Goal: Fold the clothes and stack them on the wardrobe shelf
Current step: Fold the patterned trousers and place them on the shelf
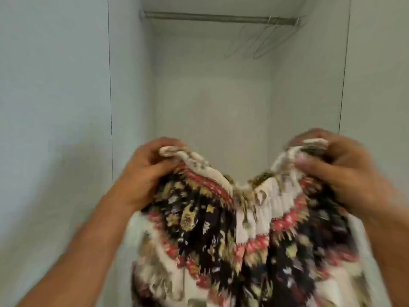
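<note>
Both hands were up at mid-frame, holding one patterned garment (239, 229) by its top edge. Left hand (146, 171) at centre-left had fingers curled round a bunched cream corner; right hand (340, 169) at centre-right gripped the opposite corner the same way. The edge sagged into a V between them, and the rest of the cloth hung down and ran off the bottom of the frame. The fabric was dark with red and cream bands; the lower part was motion-blurred, so I couldn't tell what kind of garment it was.

Behind it was an open wardrobe (212, 96): hanging rail (219, 18) across the top of the frame, a few bare wire hangers (261, 44) at upper right. No shelf showed here, nor any folded stack.

Judgement: this looked like the start of the fold, with the piece being held up and spread, no crease made yet, and stacking not begun as far as this view showed.

Next move probably calls for pulling the two corners apart to take out the sag, then bringing them together for a first lengthwise fold. It needs an even grip, or the loose lower cloth will twist
</note>
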